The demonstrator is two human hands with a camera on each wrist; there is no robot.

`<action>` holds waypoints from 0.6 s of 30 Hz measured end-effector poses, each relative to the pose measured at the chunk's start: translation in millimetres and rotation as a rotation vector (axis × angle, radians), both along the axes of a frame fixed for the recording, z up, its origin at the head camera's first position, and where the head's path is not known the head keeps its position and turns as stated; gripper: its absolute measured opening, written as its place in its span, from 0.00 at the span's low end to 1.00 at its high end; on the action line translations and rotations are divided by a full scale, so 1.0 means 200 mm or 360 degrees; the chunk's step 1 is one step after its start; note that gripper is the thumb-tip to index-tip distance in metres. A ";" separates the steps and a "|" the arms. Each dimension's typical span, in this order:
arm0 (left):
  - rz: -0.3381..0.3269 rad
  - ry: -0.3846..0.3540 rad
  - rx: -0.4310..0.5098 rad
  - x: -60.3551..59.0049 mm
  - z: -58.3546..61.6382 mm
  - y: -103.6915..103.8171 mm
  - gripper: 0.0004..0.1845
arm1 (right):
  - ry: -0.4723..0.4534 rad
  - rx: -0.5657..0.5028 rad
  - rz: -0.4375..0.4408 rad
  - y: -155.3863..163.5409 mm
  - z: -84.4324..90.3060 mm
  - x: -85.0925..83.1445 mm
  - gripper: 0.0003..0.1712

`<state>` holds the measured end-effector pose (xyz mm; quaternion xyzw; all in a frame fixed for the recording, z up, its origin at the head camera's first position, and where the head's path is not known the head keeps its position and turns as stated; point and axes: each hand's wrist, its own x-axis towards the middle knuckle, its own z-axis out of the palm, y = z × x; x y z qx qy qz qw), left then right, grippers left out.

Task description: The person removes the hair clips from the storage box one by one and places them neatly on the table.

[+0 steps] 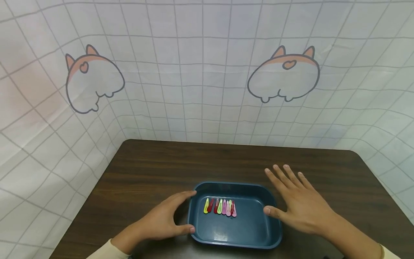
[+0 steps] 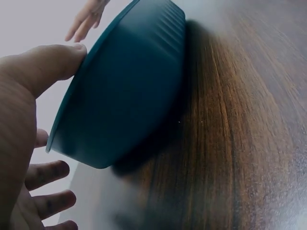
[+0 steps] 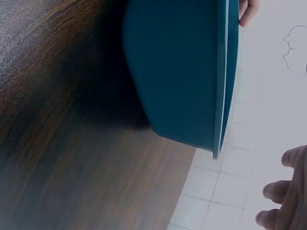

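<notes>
Tray (image 1: 247, 228) bottom middle on desk (image 1: 194, 160), hair clips (image 1: 220, 207) inside | left hand (image 1: 163, 218) spread, touching tray's left, no grip | right hand (image 1: 304, 207) spread wide, empty, near tray's right | maybe steadying tray; next likely needs gentle pinching

Soft light fills the head view, glare glinting toward seven o'clock in the tray (image 1: 250, 225), while hazier wrist views show dark shadow beneath it, the right blurring the counter (image 3: 112, 177) toward seven o'clock.
</notes>
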<state>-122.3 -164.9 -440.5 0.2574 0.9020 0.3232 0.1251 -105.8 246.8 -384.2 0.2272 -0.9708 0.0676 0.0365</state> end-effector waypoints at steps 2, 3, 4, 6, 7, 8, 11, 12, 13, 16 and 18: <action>-0.0002 -0.0056 0.0014 0.00 -0.01 0.00 0.51 | 0.0001 -0.0003 0.0006 0.00 -0.01 0.00 0.56; -0.0003 -0.0080 0.0020 0.00 -0.01 0.00 0.52 | 0.0002 -0.0005 0.0008 -0.01 -0.01 0.00 0.55; 0.0001 -0.0100 0.0026 0.00 -0.01 0.00 0.52 | 0.0006 -0.0010 0.0014 -0.01 -0.01 -0.01 0.55; 0.0010 -0.0128 0.0037 -0.01 -0.02 -0.01 0.52 | 0.0009 -0.0022 0.0026 -0.01 -0.02 -0.01 0.55; 0.0013 -0.0139 0.0044 -0.01 -0.02 -0.01 0.52 | 0.0013 -0.0031 0.0032 -0.02 -0.03 -0.01 0.55; 0.0016 -0.0149 0.0052 -0.01 -0.02 -0.01 0.52 | 0.0013 -0.0043 0.0038 -0.02 -0.03 -0.01 0.55; 0.0023 -0.0167 0.0067 -0.01 -0.03 -0.01 0.51 | 0.0014 -0.0078 0.0057 -0.04 -0.04 -0.01 0.54; 0.0024 -0.0169 0.0074 -0.02 -0.03 -0.01 0.51 | 0.0014 -0.0092 0.0059 -0.04 -0.04 -0.01 0.54; 0.0026 -0.0172 0.0077 -0.02 -0.04 -0.01 0.51 | 0.0017 -0.0109 0.0066 -0.05 -0.05 -0.02 0.54; 0.0026 -0.0178 0.0087 -0.02 -0.04 -0.01 0.51 | 0.0002 -0.0142 0.0074 -0.07 -0.05 -0.02 0.54; 0.0027 -0.0183 0.0094 -0.02 -0.04 -0.01 0.51 | -0.0015 -0.0149 0.0076 -0.08 -0.06 -0.03 0.54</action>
